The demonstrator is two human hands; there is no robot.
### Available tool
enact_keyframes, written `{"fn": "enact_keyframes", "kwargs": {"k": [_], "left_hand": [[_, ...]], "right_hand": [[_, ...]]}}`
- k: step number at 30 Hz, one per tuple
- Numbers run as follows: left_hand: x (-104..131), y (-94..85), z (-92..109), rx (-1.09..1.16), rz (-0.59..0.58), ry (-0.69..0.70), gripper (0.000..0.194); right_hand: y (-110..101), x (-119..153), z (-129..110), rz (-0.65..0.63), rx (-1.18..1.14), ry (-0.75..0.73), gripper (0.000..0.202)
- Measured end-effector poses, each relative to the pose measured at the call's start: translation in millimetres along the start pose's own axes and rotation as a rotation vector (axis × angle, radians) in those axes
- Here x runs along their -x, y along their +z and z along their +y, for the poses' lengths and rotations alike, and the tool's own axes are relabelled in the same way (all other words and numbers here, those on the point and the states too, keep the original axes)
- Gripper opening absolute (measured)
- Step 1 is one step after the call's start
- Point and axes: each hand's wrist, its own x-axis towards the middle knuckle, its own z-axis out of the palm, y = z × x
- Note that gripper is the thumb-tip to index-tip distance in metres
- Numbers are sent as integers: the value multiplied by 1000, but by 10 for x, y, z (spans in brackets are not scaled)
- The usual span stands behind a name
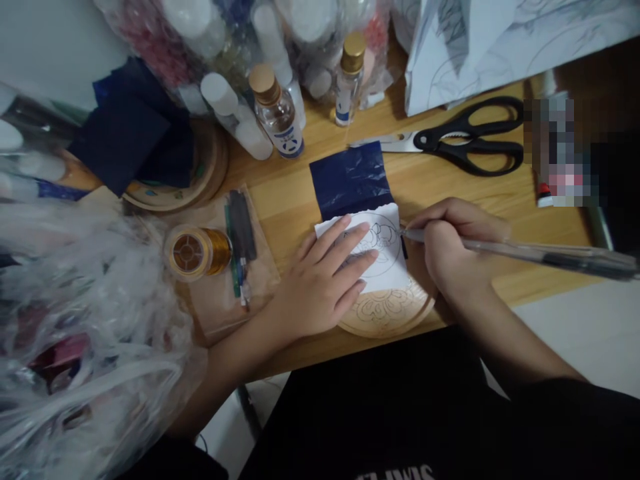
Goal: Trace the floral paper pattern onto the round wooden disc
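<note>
My left hand (327, 277) lies with fingers spread on a white paper (390, 270) that bears a line drawing inside a circle. My right hand (453, 250) holds a pen (520, 251), its tip at the right side of the drawn circle. Dark blue sheet (350, 179) sticks out behind the paper's far edge. Under the paper is a round wooden disc (395, 313) with a drawn flower-like pattern on its near part. The fingertips of my left hand cover part of the drawing.
Black-handled scissors (470, 137) lie behind the right hand. Two small bottles (280, 120) (350, 80) stand at the back. Left are a spool of golden thread (200, 252), a clear bag with pens (240, 247) and a plastic bag (100, 333). Dark blue squares (125, 137) rest on a wooden dish.
</note>
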Motion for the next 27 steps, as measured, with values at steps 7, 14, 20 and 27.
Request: {"fn": "enact_keyframes", "kwargs": {"k": [7,14,20,27], "left_hand": [[0,0,-7,-1,0,7,35],[-12,1,-8,15,17,24,35],[-6,14,-17,2,13,29,36],[-6,13,-13,-6,19,27,35]], "right_hand": [[-23,5,-26,-6,27,44,23],[-11,3,-30,0,25,36,22],[-26,5,-19,-16,22,24,23],[-17,2,-34,-17,8,43,22]]}}
